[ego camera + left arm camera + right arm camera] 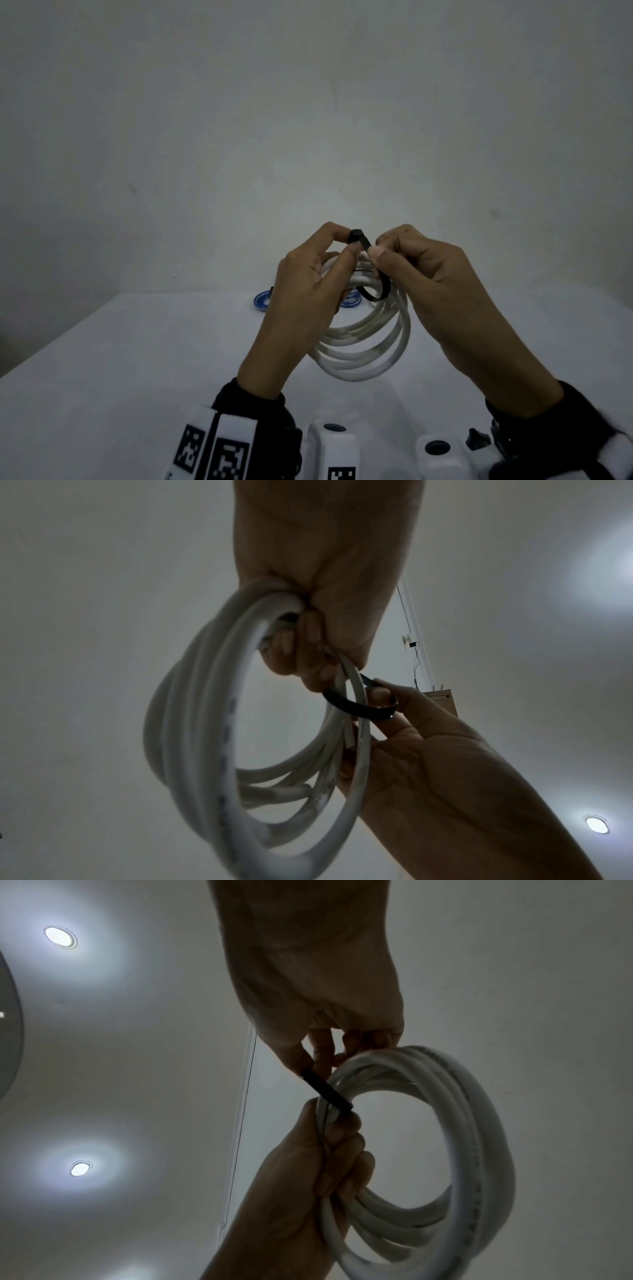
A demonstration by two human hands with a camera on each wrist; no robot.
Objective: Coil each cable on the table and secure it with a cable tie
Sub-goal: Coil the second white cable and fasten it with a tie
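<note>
A white cable coil (370, 342) hangs above the table between my hands. A black cable tie (373, 296) loops round its top strands. My left hand (344, 243) curls its lower fingers round the coil and pinches the tie's head (356, 236) between thumb and forefinger. My right hand (378, 247) pinches the tie's strap just right of the head. In the left wrist view, my left hand's fingers (298, 634) grip the coil (192, 723), and the tie (359, 710) circles some strands. In the right wrist view, my right hand (316, 1066) pinches the tie (327, 1089) beside the coil (472, 1137).
A blue coiled cable (262, 300) lies at the far edge of the white table (137, 377), partly hidden behind my left hand. A pale wall stands close behind the table. White wrist-camera housings with black markers (219, 452) fill the bottom of the head view.
</note>
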